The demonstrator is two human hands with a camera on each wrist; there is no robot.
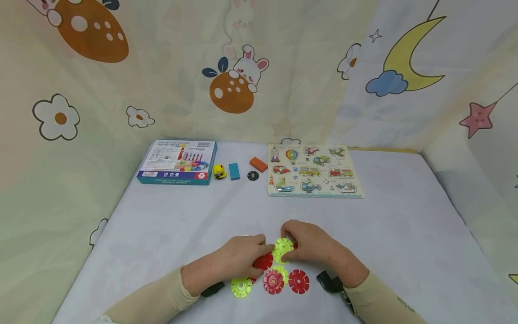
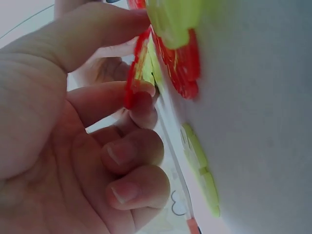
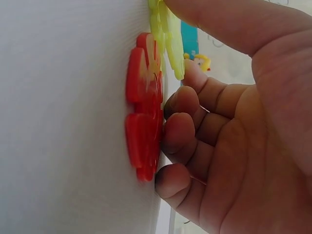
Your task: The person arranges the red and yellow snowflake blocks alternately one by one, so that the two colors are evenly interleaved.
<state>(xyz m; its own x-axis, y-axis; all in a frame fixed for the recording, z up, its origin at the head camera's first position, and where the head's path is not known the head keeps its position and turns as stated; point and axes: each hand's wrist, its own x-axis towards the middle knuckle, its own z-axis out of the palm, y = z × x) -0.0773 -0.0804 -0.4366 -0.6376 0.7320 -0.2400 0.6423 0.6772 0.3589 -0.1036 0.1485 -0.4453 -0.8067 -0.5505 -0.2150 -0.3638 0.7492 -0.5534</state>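
My left hand (image 1: 238,255) pinches a red notched plastic disc (image 1: 264,261) between thumb and fingers; in the left wrist view this red disc (image 2: 130,83) stands edge-on. Close beside it, my right hand (image 1: 313,243) pinches a yellow-green notched disc (image 1: 283,249) by its edge, the two discs meeting or overlapping in the head view. Nearer the body lie a red disc (image 1: 299,282), a pinkish-red disc (image 1: 273,282) over a yellow-green one (image 1: 282,271), and another yellow-green disc (image 1: 241,289). Beneath the right fingers, a red disc (image 3: 141,107) shows in the right wrist view.
Along the back of the white table (image 1: 194,211) are a toy box (image 1: 176,162), a yellow duck figure (image 1: 219,171), a blue block (image 1: 234,171), a black round chip (image 1: 252,176), an orange block (image 1: 258,164) and a picture puzzle board (image 1: 314,171). Printed cloth hangs behind.
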